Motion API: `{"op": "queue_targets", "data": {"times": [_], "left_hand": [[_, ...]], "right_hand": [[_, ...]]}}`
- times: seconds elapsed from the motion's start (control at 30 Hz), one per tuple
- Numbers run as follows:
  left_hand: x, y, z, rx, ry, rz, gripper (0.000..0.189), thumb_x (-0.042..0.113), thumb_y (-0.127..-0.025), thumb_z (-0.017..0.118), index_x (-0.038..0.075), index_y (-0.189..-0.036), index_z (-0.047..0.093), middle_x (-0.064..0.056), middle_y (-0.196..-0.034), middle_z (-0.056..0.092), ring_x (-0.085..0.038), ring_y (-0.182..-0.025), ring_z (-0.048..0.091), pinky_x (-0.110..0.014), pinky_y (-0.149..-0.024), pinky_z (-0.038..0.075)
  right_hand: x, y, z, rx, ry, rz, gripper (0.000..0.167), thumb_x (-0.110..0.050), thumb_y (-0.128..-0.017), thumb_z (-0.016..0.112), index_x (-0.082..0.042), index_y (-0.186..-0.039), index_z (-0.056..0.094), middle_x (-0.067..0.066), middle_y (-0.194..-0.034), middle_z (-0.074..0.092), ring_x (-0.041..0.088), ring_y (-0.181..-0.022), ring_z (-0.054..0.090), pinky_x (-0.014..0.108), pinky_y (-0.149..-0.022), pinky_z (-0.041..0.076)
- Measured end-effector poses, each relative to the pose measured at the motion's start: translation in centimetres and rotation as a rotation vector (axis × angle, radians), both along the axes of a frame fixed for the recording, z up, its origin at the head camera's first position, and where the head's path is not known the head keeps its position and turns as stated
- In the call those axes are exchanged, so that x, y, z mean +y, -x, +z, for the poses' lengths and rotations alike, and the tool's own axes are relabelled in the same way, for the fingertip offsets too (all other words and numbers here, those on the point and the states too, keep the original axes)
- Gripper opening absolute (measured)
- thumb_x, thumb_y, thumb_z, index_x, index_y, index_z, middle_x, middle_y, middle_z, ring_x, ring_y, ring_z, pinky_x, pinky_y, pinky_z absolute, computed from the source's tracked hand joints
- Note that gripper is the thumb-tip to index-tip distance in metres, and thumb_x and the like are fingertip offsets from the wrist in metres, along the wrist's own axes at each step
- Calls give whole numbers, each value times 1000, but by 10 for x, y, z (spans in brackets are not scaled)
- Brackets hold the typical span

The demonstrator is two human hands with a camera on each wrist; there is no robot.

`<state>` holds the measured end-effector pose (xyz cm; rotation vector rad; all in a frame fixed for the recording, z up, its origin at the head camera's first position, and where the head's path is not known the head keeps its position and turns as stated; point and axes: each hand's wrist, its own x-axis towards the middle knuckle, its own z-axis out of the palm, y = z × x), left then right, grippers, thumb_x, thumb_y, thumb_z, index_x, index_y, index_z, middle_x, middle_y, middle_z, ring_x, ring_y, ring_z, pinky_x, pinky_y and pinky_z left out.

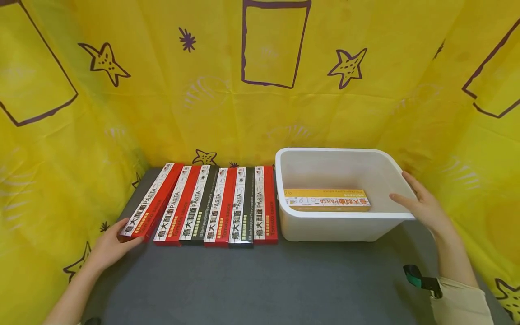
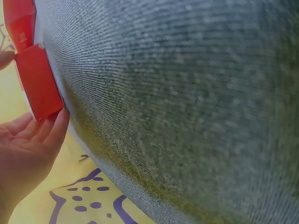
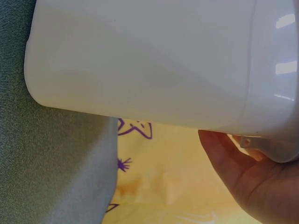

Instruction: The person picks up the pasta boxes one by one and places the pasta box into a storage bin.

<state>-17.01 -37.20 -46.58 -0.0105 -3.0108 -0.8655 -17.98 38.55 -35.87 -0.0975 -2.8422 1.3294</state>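
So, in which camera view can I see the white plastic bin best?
The head view: it shows the white plastic bin nearly whole, including its inside. The right wrist view shows only part of its outside, close up, with the right hand at the rim. The left wrist view does not show it.

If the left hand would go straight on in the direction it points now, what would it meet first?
The leftmost red pasta box: the left hand already pinches its near end. Past that, the next red box seems to be in line, though depth is hard to judge.
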Motion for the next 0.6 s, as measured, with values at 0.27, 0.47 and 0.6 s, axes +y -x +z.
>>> {"op": "queue_targets", "data": {"times": [0.27,0.47,0.6], "left_hand": [[3,2,-1,-53,-8,12,101,48,-83,72,-20,-141,25,-43,-129,41,-54,-110,45,-66,-86,41],[3,6,-6,-13,-4,0,92,46,-81,75,-14,-137,35,-36,-119,53,-44,-99,55,-53,-77,47],[3,9,-6,-22,-1,-5,90,47,-81,75,-14,-136,36,-34,-117,54,-42,-97,56,-50,-75,47]], "right_hand": [[-2,-1,1,-3,-6,15,83,-37,-98,55,-14,-157,1,32,-155,16,50,-124,31,60,-93,30],[-2,-1,0,6,4,10,83,-37,-98,56,-13,-157,2,32,-154,17,50,-125,32,61,-93,30],[-1,-1,0,10,19,5,83,-36,-98,56,-13,-157,2,31,-155,15,50,-125,30,66,-95,27]]}}
